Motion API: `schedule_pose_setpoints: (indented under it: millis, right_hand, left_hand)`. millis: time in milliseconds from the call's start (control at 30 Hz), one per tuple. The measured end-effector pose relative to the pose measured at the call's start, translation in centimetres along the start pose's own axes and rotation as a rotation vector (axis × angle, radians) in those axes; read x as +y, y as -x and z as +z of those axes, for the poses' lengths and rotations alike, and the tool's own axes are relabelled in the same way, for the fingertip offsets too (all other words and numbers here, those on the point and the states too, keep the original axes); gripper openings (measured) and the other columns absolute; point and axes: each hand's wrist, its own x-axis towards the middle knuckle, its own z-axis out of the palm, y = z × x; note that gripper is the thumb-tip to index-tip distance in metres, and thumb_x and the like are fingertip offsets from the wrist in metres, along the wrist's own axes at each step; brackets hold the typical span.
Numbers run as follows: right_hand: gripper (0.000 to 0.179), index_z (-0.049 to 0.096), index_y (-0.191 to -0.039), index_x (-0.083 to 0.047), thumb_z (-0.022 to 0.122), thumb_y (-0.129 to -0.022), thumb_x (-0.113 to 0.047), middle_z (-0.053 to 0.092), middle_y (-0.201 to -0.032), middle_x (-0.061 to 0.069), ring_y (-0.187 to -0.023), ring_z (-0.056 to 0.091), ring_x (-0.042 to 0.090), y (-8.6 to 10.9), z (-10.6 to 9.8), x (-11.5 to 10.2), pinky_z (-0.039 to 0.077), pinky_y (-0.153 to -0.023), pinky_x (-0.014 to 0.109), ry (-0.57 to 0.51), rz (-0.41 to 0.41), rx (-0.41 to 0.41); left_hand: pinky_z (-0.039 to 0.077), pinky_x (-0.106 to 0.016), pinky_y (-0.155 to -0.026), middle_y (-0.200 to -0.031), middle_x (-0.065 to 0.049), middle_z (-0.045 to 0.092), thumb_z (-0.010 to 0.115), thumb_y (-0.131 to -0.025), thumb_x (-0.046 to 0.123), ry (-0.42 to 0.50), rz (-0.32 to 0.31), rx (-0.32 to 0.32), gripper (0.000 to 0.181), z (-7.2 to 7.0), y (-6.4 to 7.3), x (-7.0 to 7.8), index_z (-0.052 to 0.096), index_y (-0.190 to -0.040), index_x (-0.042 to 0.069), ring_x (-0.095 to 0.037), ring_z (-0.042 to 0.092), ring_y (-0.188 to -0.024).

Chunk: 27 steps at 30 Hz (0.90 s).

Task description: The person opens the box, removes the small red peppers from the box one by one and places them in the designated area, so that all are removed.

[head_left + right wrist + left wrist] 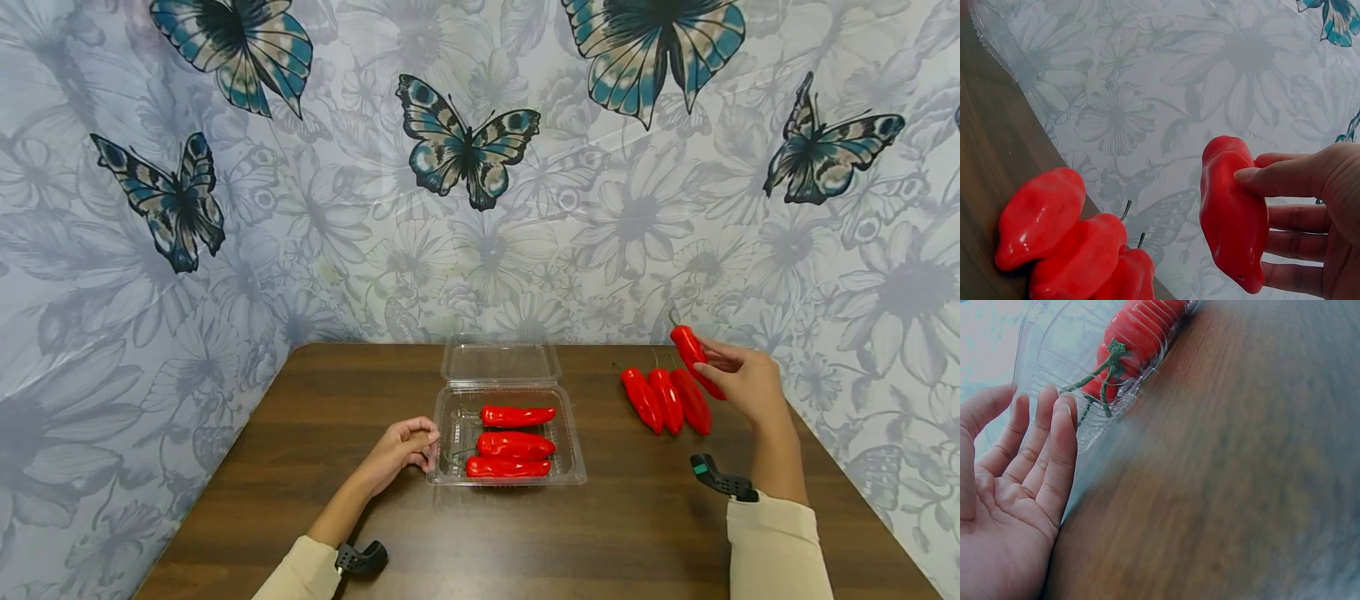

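Observation:
My right hand (742,383) pinches a red pepper (1233,212) between thumb and fingers, held above the right side of the table. Beside and below it lie three more red peppers (666,400), side by side with stems pointing away. At the centre stands a clear plastic container (572,442) with its hinged lid (501,360) folded back. Three red peppers (516,446) lie crosswise inside, green stems to the left. My left hand (401,450) holds the container's left rim with thumb and fingertips; in the left wrist view the fingers overlap the ribbed wall (1094,434).
The brown wooden table (360,375) meets a wall hanging (337,250) printed with flowers and butterflies at its back edge. A black wrist strap (363,560) is on the left wrist, and another strap (723,479) is on the right.

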Motion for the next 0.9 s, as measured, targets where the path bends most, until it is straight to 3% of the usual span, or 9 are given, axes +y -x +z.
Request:
schedule_pose_setpoints:
  millis: [533, 667, 767, 900]
  right_hand:
    - [0.048, 0.063, -0.136, -0.003, 0.074, -0.095, -0.026, 0.068, -0.116, 0.029, -0.076, 0.052, -0.018, 0.2, -0.5, 2.0, 0.049, -0.062, 0.013, 0.045, 0.075, -0.033]
    - [0.048, 0.063, -0.136, -0.003, 0.073, -0.096, -0.027, 0.068, -0.116, 0.029, -0.078, 0.062, -0.003, 0.3, -0.5, 2.4, 0.052, -0.061, 0.018, 0.051, 0.103, -0.041]
    - [0.047, 0.063, -0.135, -0.003, 0.073, -0.096, -0.027, 0.068, -0.116, 0.029, -0.084, 0.07, 0.016, 0.3, -0.4, 2.7, 0.053, -0.061, 0.021, 0.058, 0.11, -0.042]
    - [0.047, 0.063, -0.136, -0.003, 0.073, -0.096, -0.026, 0.068, -0.115, 0.03, -0.091, 0.069, 0.035, 0.4, -0.3, 3.2, 0.053, -0.06, 0.022, 0.069, 0.112, -0.041]
  left_hand:
    - [0.057, -0.027, -0.061, -0.081, -0.004, 0.065, 0.055, -0.105, 0.011, 0.004, 0.003, -0.003, 0.024, 0.0, 0.0, 0.0, 0.052, -0.109, -0.013, -0.017, 0.066, -0.066]
    - [0.057, -0.027, -0.061, -0.081, -0.003, 0.065, 0.054, -0.105, 0.009, 0.001, 0.017, -0.012, 0.025, -0.1, -0.1, -0.1, 0.051, -0.11, -0.015, -0.016, 0.066, -0.066]
    - [0.057, -0.026, -0.061, -0.081, -0.003, 0.065, 0.053, -0.105, 0.008, 0.002, 0.034, -0.02, 0.027, -0.1, -0.1, -0.2, 0.049, -0.111, -0.018, -0.015, 0.066, -0.066]
    - [0.057, -0.026, -0.061, -0.081, -0.003, 0.065, 0.053, -0.105, 0.008, 0.005, 0.036, -0.019, 0.028, -0.1, -0.1, -0.2, 0.047, -0.112, -0.019, -0.015, 0.066, -0.066]
